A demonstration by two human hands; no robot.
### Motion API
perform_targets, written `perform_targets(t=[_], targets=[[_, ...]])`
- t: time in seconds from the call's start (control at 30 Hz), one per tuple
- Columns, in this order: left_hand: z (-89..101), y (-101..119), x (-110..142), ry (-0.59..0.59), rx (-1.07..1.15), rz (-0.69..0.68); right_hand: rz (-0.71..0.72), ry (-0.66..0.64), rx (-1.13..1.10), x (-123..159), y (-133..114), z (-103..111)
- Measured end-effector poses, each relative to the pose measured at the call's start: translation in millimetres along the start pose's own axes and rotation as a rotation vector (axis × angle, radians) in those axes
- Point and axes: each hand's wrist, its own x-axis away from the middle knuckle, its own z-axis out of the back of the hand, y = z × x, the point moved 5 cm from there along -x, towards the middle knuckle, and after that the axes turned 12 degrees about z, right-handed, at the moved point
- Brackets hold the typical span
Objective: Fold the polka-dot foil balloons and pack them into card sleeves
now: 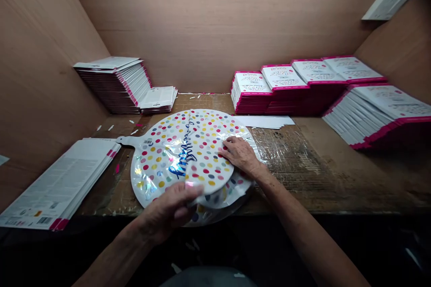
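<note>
A flat, round foil balloon [161, 143], white with multicoloured dots and blue script lettering, lies near the table's front edge. Its neck points left, and a barcode sits beside it. The balloon's right part is folded over toward the left, with a crease curving along the right side. My left hand [173, 206] pinches the lower edge of the folded layer between thumb and fingers, slightly blurred. On the folded layer's right side rests my right hand [240, 154], fingers stretched out and lying on the foil.
Printed white sleeves [57, 184] lie in a stack at the left. Folded cards [117, 85] are piled at the back left. Several stacks of pink-edged packets [286, 80] line the back right. A white strip [266, 121] lies behind the balloon on the cardboard-covered table [323, 179]. Wooden panels enclose three sides.
</note>
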Motion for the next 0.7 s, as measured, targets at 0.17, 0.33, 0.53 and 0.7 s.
perform_targets(t=[0.17,0.33,0.53,0.7], targets=[[2.2,48,7,0.049,0.434,-0.138,0.350,0.191,-0.400,55,-9,20],[40.0,52,-2,0.320,-0.010,-0.124,0.507,0.517,0.040,93,-27,10],[67.6,44,-32,0.414,-0.214,-0.124,0.531,0.481,0.114,87,-33,7],[41.4,34,-33,0.236,-0.043,-0.054,0.612,0.625,0.055,103,-90,17]])
